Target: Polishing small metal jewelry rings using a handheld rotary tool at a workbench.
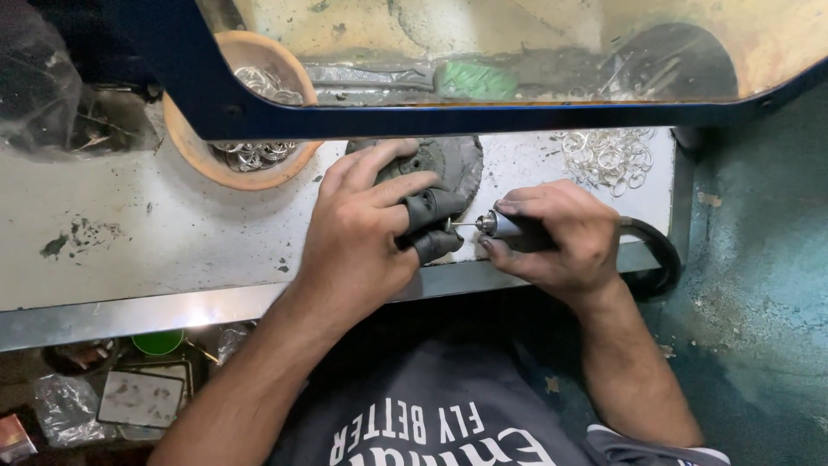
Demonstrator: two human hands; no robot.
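1. Right hand (pixel 561 242) wrapped around grey rotary handpiece (pixel 516 229); its thin bit (pixel 461 225) could skid into the fingers just left.
2. Left hand (pixel 366 229), black-sleeved fingertips (pixel 431 226) pinching a small workpiece I cannot make out; loose pinch could fling it.
3. Beyond the right hand, pile of silver wire rings (pixel 608 155) could scatter if snagged.

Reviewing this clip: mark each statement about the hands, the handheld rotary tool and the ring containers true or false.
1. The right hand grips a grey handheld rotary tool. True.
2. The left hand is fully bare. False: dark rubber covers sit on two fingertips.
3. The round terracotta-coloured bowl holds silver metal rings. True.
4. The loose pile of silver rings lies left of the bowl. False: it lies at the white worktop's right end.
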